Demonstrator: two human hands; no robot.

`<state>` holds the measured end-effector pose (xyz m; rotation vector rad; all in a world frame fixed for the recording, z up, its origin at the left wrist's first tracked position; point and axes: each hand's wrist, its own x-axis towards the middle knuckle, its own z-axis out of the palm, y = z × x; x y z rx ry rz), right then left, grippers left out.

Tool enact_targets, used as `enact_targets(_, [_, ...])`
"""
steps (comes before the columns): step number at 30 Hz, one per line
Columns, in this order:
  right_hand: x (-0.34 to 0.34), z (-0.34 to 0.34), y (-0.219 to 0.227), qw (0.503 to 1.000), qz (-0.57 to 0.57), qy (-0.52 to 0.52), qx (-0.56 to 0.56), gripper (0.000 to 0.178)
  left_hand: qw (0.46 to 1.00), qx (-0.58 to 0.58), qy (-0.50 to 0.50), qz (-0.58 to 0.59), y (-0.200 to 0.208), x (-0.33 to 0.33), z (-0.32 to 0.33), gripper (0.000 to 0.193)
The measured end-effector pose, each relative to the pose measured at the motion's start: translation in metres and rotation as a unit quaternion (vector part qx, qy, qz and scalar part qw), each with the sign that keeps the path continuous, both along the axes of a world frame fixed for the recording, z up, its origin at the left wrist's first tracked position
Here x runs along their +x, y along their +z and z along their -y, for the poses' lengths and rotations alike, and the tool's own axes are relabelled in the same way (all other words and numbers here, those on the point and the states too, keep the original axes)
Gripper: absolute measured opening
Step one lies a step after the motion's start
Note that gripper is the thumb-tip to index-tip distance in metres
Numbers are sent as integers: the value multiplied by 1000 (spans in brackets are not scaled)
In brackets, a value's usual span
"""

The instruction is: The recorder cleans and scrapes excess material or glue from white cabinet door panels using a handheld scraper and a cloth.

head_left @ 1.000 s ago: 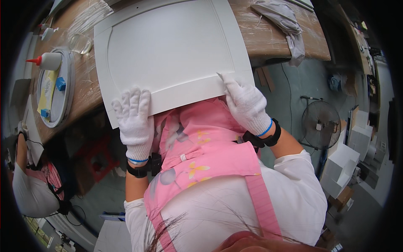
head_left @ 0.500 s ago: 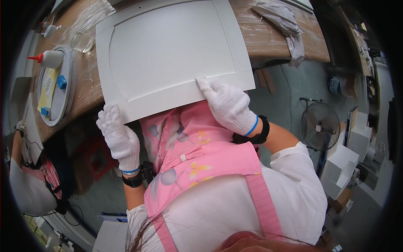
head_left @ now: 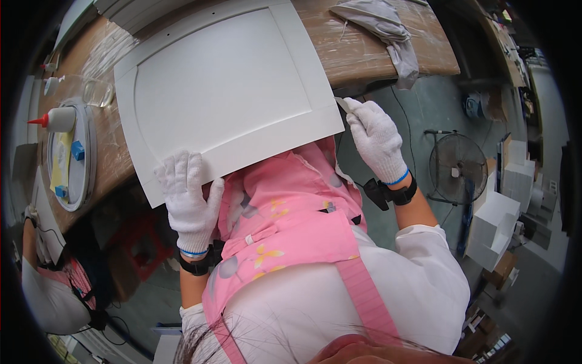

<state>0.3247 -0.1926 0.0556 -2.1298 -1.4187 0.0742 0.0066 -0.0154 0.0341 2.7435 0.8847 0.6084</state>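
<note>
A white cabinet door panel [head_left: 218, 79] with a raised frame lies on the wrapped workbench, its near edge jutting out over my pink apron. My left hand [head_left: 185, 197], in a white knit glove, rests on the panel's near left corner, fingers stretched and thumb apart. Beside the panel's right edge is my gloved right hand [head_left: 376, 136]. Its fingers are pinched on a small thin greyish piece [head_left: 344, 105] that meets or nearly meets that edge; its kind is too small to make out.
On the bench's left, a grey lid [head_left: 90, 176] carries a red-tipped glue bottle [head_left: 60, 119], yellow paper and blue blocks. A grey cloth [head_left: 388, 30] hangs over the bench edge at right. A floor fan [head_left: 458, 170] stands at right; another person's arm [head_left: 29, 242] is at far left.
My right hand has moved from the panel's near frame strip out to its right edge. My left hand has shifted further onto the near left corner. The view has shifted slightly.
</note>
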Motion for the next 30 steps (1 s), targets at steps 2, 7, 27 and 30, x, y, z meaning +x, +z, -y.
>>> enact_targets(2, [7,-8,4,999,28,36,-27,41,999,3,-19,-44,-3,7,-2,65])
enact_targets(7, [28,-9,1,966,125,194,-119,41,996,40,0,-83,-13,11,-3,67])
enact_targets(27, [51,-20,4,952,138,250,-106,46,990,107,7,-92,-21,15,-8,57])
enact_targets(30, [51,-18,3,953,127,247,-120,46,990,101,15,-101,-20,16,-8,57])
